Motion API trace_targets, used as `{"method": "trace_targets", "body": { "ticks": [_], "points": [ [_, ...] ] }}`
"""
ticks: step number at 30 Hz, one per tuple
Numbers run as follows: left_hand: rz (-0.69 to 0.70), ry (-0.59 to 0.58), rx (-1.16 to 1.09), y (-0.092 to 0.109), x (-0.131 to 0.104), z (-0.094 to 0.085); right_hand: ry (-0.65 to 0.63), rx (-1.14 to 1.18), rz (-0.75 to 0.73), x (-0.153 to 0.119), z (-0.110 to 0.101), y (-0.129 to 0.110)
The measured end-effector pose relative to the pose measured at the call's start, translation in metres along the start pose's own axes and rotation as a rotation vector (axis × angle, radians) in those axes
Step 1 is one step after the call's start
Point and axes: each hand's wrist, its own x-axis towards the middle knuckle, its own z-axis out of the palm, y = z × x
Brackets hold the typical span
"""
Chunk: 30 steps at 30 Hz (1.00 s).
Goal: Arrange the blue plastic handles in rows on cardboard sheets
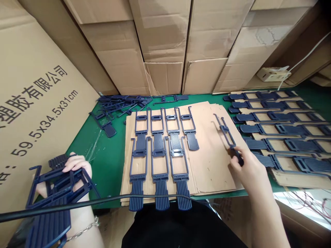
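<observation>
My left hand (82, 164), at the lower left, is closed around several dark blue plastic frames (51, 220) with ribbed tabs. On the right, my right hand (248, 167) pinches one similar plastic frame (227, 136) by its tab end. That frame is tilted over the cardboard sheet (207, 165), its hooked arms pointing away from me. Left of it, two rows of the same frames lie on the sheet. The nearer row has three, and their ribbed tabs (162, 196) overhang the front edge. Fingers hide part of the pieces in both hands.
A loose heap of frames (121, 103) lies at the back left of the green table (90, 141). More frames (284, 129) lie in rows on cardboard at the right. Cardboard boxes (160, 41) wall the back. A black cable (111, 199) crosses in front.
</observation>
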Motion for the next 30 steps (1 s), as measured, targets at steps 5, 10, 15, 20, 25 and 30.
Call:
{"method": "trace_targets", "body": {
  "ticks": [5, 10, 15, 20, 25, 30],
  "points": [
    [-0.019, -0.039, -0.184, -0.005, -0.005, 0.001, 0.126, 0.042, 0.134, 0.005, -0.006, 0.004],
    [-0.042, -0.011, -0.294, -0.007, -0.005, 0.002, 0.175, 0.095, 0.084, 0.01, -0.003, 0.003],
    [-0.057, 0.06, -0.348, -0.01, -0.005, 0.012, 0.069, 0.098, 0.202, 0.018, 0.002, 0.006],
    [-0.054, 0.111, -0.374, -0.014, -0.013, 0.029, 0.059, 0.038, 0.117, 0.034, 0.004, 0.004],
    [-0.067, 0.137, -0.362, -0.015, -0.02, 0.037, -0.028, -0.096, 0.111, 0.043, 0.003, -0.004],
    [-0.075, 0.138, -0.331, -0.012, -0.023, 0.036, -0.077, -0.142, 0.147, 0.041, 0.001, -0.014]
  ]
}}
